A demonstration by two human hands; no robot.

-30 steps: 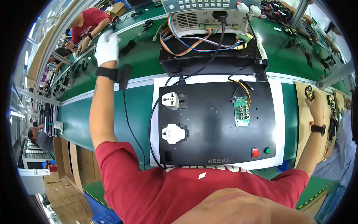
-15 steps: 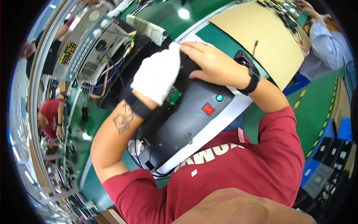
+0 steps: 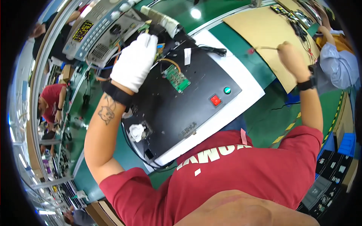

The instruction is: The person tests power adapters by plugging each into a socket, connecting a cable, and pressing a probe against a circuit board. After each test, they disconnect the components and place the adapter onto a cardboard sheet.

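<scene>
Right now the person is leaning over a black test box (image 3: 177, 101) that is sitting on a white panel on the green tabletop (image 3: 271, 116), and the two hands are working well apart. The left hand (image 3: 134, 62), in a white glove, is resting flat at the far edge of the box, fingers stretched toward the wires and the grey instrument (image 3: 98, 32) behind it; it is not closing around anything that I can see, though what lies under the palm is hidden. The right hand (image 3: 292, 58), bare and wearing a black wrist strap, is reaching out over the brown cardboard sheet (image 3: 260, 30) and is curling around a thin dark rod or lead (image 3: 266, 48); the grip looks closed on it, but the thing is too small to name surely.

The small green circuit board (image 3: 176, 78) is lying on top of the box, just beside the gloved hand, with an orange wire looping over it. Nearer the body, a red switch (image 3: 215, 100) and a green button (image 3: 227, 90) are sitting side by side, and a white plug (image 3: 136, 132) is sitting in a socket near the left forearm.

To do this well, I judge the gloved hand should be steadying the box while the right is bringing the lead in slowly, keeping it away from the loose wires and from the other worker's sleeve (image 3: 337, 64) close by
</scene>
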